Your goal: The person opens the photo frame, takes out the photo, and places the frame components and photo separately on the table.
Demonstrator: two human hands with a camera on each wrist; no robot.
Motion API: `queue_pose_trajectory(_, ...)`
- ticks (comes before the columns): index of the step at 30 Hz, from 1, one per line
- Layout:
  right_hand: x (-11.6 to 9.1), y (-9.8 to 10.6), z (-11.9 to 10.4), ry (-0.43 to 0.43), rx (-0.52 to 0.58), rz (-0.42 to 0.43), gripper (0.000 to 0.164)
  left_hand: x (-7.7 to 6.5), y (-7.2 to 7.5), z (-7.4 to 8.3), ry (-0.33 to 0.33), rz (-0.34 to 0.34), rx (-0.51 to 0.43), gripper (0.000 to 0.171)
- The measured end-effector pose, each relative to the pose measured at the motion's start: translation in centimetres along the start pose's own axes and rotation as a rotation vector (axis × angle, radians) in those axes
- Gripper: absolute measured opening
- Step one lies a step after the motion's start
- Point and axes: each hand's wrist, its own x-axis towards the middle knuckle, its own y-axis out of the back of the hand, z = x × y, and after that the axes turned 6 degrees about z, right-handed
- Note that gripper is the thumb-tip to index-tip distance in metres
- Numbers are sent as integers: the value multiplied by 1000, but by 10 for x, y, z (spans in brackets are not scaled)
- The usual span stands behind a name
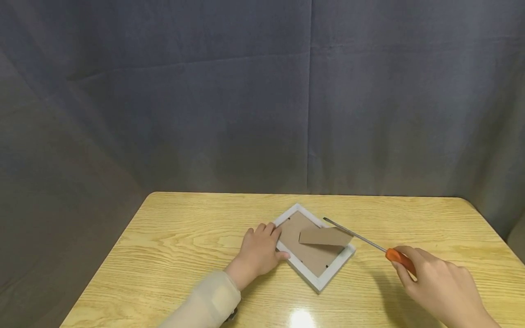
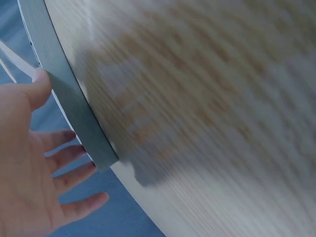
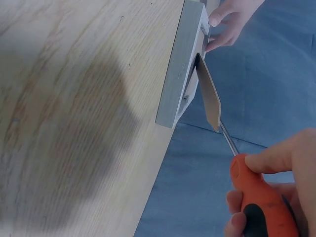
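Observation:
A picture frame (image 1: 338, 268) with a pale grey rim lies face down on the table, its brown backboard (image 1: 292, 237) upward. From the backboard the stand flap (image 1: 326, 236) sticks up at a slant. My left hand (image 1: 258, 250) holds the frame's left corner, thumb on one side and fingers on the other; the little finger (image 2: 86, 207) is off it. With my right hand (image 1: 440, 282) I grip the orange handle of a flat-bladed screwdriver (image 3: 264, 202). Its metal shaft points left and passes behind the flap in the right wrist view. Whether the shaft touches the flap, I cannot tell.
Small dark tabs (image 1: 326, 266) sit along the backboard's edges. The wood-grain table (image 1: 164, 255) ends at a rounded far edge, with a dark grey curtain (image 1: 229, 114) behind it.

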Motion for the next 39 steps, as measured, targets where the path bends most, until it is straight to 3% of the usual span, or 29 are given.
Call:
queue_pose_trajectory(16, -2, -2, 1, -7, -6, -19, 17, -9, 1, 23, 41, -2, 159, 82)
queue_pose_trajectory(22, 0, -1, 0, -17, -10, -48, 21, -12, 4, 34, 43, 13, 254, 81)
queue_pose_trajectory(29, 1, 0, 0, -2, -13, -19, 21, -16, 5, 44, 40, 24, 357, 80)
queue_pose_trajectory(33, 0, -1, 1, -8, -8, -16, 21, -17, 5, 42, -5, 51, 436, 80)
queue_pose_trajectory(37, -2, -3, 3, -21, -5, -25, 21, -18, 6, 35, -92, 112, 520, 78)
queue_pose_trajectory(39, -3, -3, 3, -25, -6, -27, 20, -17, 5, 31, -137, 151, 507, 72)
